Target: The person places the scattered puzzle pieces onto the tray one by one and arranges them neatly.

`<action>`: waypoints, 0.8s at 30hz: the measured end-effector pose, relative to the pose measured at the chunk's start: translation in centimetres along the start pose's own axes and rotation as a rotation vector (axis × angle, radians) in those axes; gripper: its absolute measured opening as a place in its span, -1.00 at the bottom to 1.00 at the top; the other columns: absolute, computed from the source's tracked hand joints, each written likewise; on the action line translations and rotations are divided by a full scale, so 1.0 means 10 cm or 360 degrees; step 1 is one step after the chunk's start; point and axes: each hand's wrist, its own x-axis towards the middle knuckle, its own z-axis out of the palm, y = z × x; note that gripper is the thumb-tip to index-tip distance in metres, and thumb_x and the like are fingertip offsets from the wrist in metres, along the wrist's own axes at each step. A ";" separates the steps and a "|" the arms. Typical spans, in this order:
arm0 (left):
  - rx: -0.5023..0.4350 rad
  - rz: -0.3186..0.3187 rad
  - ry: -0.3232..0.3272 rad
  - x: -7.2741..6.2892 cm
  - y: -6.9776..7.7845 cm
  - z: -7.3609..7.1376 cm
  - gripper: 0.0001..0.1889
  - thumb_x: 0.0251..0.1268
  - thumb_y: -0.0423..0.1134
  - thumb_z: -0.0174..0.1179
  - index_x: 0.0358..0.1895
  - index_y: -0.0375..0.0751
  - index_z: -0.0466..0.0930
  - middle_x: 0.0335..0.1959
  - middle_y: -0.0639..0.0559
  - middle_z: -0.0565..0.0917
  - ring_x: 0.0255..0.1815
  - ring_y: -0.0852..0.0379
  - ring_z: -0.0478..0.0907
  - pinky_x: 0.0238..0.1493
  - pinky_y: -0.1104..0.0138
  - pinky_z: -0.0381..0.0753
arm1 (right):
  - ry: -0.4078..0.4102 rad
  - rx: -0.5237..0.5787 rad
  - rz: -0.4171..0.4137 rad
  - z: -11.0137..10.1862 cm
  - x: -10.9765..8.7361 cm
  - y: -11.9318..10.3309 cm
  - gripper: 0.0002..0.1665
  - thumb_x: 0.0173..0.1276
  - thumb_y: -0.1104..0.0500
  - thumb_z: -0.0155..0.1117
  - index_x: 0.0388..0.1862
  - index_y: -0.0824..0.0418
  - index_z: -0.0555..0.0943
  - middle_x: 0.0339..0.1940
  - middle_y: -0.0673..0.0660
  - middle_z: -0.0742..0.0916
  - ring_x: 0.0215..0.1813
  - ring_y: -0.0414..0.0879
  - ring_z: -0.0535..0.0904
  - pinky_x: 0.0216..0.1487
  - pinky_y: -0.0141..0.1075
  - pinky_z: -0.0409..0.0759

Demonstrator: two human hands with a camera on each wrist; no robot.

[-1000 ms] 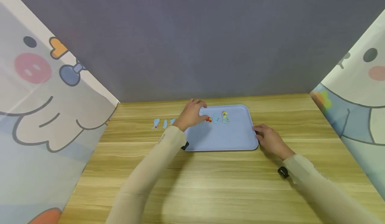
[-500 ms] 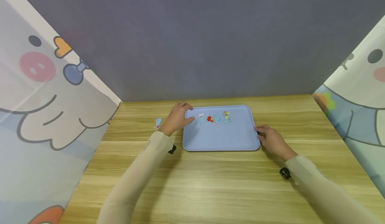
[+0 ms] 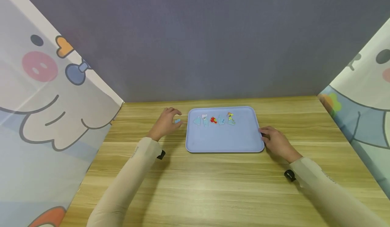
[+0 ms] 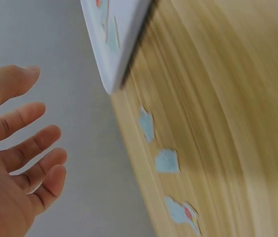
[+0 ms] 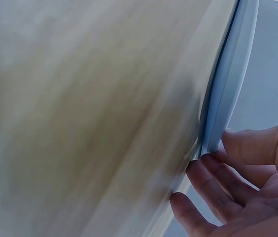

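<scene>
A pale blue tray (image 3: 225, 142) lies on the table with a row of flat puzzle pieces along its far part. They include a pale blue triangular piece (image 3: 197, 120) and a red one (image 3: 213, 120). My right hand (image 3: 276, 143) holds the tray's right edge, thumb at the rim and fingers against the outer side. Left of the tray, my left hand (image 3: 166, 123) hovers with thumb and fingers apart and nothing between them. Three loose puzzle pieces lie on the wood below it in the left wrist view: a narrow piece (image 4: 146, 124), a squarish piece (image 4: 167, 161) and a pink-marked piece (image 4: 183, 212).
The wooden table (image 3: 207, 186) reaches back to a grey panel (image 3: 213, 51). Side panels with cartoon prints, a left panel (image 3: 76, 118) and a right panel (image 3: 368, 118), flank it.
My left hand has moved left, from over the tray to over the loose pieces. The triangular piece now shows uncovered at the left end of the tray's row. My right hand keeps its place.
</scene>
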 end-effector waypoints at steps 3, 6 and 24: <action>-0.0004 -0.0042 -0.0023 -0.04 -0.08 -0.01 -0.62 0.20 -0.17 0.31 0.02 -0.28 0.53 0.06 -0.15 0.49 0.09 -0.12 0.32 0.12 0.06 0.35 | -0.0008 0.0003 -0.0011 0.00 0.00 0.00 -0.56 0.31 0.43 0.14 0.17 0.53 0.45 0.12 0.41 0.52 0.16 0.37 0.39 0.08 0.18 0.38; -0.0003 -0.0096 -0.0062 -0.07 -0.16 -0.02 -0.62 0.20 -0.18 0.30 0.03 -0.28 0.52 0.08 -0.16 0.47 0.09 -0.14 0.31 0.12 0.04 0.35 | -0.0009 0.0001 -0.0019 -0.01 0.00 -0.01 -0.56 0.30 0.43 0.15 0.17 0.53 0.44 0.11 0.40 0.52 0.15 0.36 0.40 0.07 0.18 0.39; -0.0015 -0.0249 -0.0273 -0.18 -0.53 0.09 -0.50 0.19 -0.30 0.30 0.19 -0.31 0.43 0.19 -0.24 0.41 0.15 -0.22 0.25 0.14 -0.03 0.34 | -0.0007 0.0011 -0.0015 -0.02 0.00 -0.02 -0.55 0.30 0.44 0.14 0.17 0.53 0.44 0.12 0.41 0.51 0.17 0.37 0.38 0.09 0.19 0.36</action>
